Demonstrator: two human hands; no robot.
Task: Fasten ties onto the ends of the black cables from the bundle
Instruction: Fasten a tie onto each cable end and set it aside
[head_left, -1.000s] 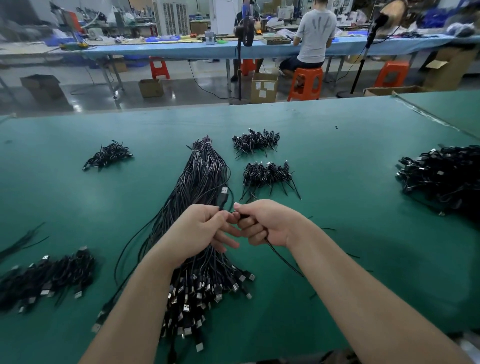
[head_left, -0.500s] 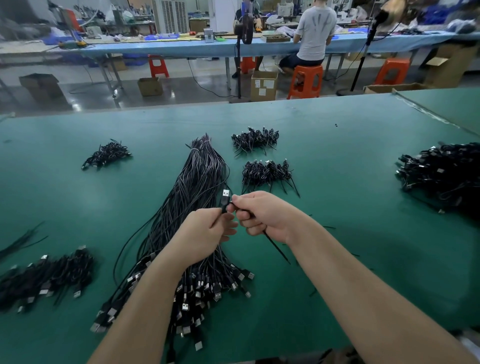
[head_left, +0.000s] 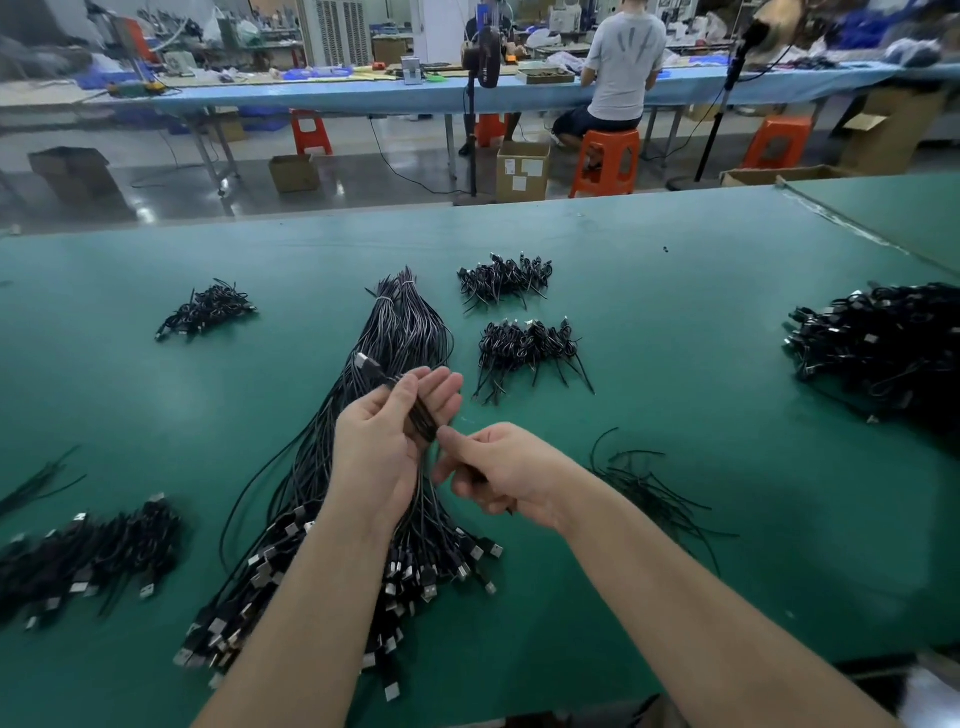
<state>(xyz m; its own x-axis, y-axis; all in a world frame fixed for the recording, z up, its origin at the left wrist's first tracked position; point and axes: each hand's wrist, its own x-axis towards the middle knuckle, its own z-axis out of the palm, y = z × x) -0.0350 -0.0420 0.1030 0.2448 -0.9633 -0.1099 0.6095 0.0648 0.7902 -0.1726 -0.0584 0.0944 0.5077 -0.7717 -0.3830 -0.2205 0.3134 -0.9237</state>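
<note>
A long bundle of black cables (head_left: 402, 332) lies on the green table (head_left: 701, 395), its USB plugs (head_left: 421, 574) fanned out toward me. My left hand (head_left: 384, 447) is raised palm-up over the bundle and holds one folded black cable (head_left: 418, 413) under its thumb, the cable's plug (head_left: 365, 362) sticking out past the fingers. My right hand (head_left: 501, 470) sits just right of it, thumb and forefinger pinching a thin black tie at the cable's lower end. Most of the tie is hidden inside the fist.
Loose black ties (head_left: 641, 483) lie right of my right forearm. Piles of tied cables sit behind (head_left: 504, 278), (head_left: 524, 345), at far left (head_left: 208, 312), near left (head_left: 88, 558) and at the right edge (head_left: 883, 345). A person sits at a far bench (head_left: 623, 62).
My left hand has turned palm-up and opened out with the folded cable across it. My right hand has dropped below and right of it, drawing the tie to the cable's lower end.
</note>
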